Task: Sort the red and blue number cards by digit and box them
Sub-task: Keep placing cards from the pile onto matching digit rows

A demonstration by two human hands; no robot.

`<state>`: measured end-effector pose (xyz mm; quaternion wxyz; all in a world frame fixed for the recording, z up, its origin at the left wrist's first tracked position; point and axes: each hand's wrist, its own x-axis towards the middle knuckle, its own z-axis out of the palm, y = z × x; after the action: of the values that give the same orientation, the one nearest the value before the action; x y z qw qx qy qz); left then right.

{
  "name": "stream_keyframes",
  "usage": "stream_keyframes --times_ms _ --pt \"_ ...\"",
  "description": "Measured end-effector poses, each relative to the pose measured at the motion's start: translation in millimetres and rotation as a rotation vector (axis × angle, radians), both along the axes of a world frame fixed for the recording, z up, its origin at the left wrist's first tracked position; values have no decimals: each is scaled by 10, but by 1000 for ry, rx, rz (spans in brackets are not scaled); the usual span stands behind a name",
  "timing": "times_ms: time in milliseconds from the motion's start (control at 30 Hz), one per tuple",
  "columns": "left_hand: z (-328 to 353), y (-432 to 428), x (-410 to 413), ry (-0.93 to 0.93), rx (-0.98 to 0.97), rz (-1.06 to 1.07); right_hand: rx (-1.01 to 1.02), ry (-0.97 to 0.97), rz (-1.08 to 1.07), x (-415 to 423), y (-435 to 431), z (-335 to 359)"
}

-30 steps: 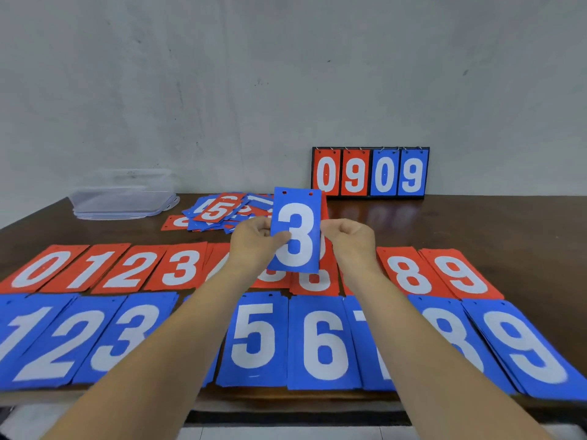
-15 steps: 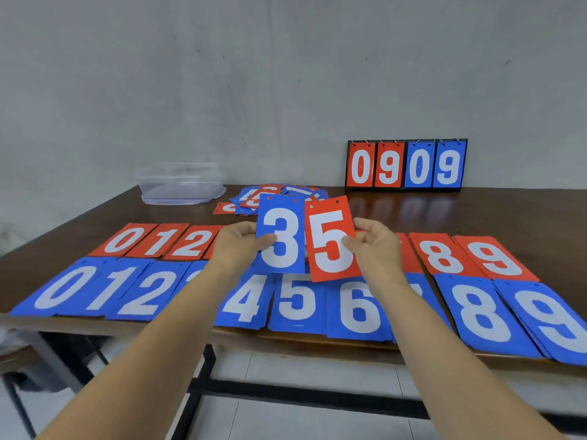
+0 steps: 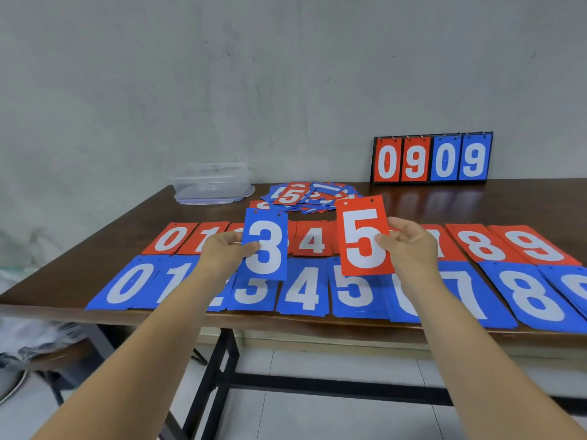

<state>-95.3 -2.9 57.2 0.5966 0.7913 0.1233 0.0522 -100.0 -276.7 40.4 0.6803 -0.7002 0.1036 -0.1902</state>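
The left hand (image 3: 222, 258) pinches the blue 3 card (image 3: 265, 246) by its left edge, and the blue 3 pile (image 3: 254, 295) lies directly beneath that grip, so a straight drop, squared to the pile, should do. The right hand (image 3: 409, 249) pinches the red 5 card (image 3: 363, 236) by its right edge; its pile, I judge, sits hidden just beyond that grip beside the red 4 pile (image 3: 313, 241), not below on the blue 5 pile (image 3: 355, 293). Farther beyond lie the unsorted heap (image 3: 311, 193) and the clear box (image 3: 212, 182).

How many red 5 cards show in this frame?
2: the held red 5, pinched by the right hand; the pile's red 5, atop the loose pile behind. Any in the red row may be hidden behind it.
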Motion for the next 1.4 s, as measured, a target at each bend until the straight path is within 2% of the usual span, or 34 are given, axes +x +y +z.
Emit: stream_keyframes --times_ms 300,500,733,833,1000,1133,1400 --pt "-244 174 -46 41 188 -6 -66 45 -104 -32 65 73" --pt "-445 190 31 -16 531 -48 -128 98 -182 93 18 85" --pt "-403 149 92 50 884 -35 -213 140 -158 422 55 -54" --pt "-410 136 164 58 888 -60 -259 174 -156 630 36 -129" --pt "-403 5 303 -49 683 -104 -299 212 -149 997 -28 -181" --pt "-404 -169 427 -90 693 -111 -379 260 -120 1213 -69 -225" --pt "-497 -341 645 -90 770 -103 -933 325 -18 1381 -66 -376"
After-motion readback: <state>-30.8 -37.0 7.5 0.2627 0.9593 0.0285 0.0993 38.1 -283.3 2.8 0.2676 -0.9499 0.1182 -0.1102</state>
